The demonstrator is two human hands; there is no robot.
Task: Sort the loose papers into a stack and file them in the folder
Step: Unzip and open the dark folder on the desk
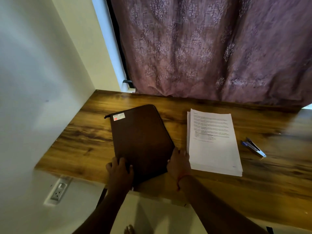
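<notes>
— What is seen closest to the lens?

— Toes [129, 229] are glimpsed at the bottom edge, on a pale floor [157, 217]. Above them, two forearms are stretched toward the wooden table [87, 142].

— How are the hands placed?

— Both are laid on the near end of a dark brown zip folder [141, 137]. The left hand [120, 171] is set on its near left corner, fingers curled over the cover in a loose grip. The right hand [179, 163] is pressed against the near right edge, fingers fairly straight; whether the edge is actually grasped cannot be told.

— And the folder itself?

— It is lying flat and closed on the table, slightly turned, with a white-and-red label [119, 116] at its far left corner and a zip pull beside that.

— Where are the papers?

— A squared stack of printed papers [213, 142] is placed just right of the folder, near the right hand. A blue stapler [253, 146] is seen further right. A purple patterned curtain [211, 48] is hung behind, and a wall socket [58, 191] is fitted below the tabletop at left.
</notes>
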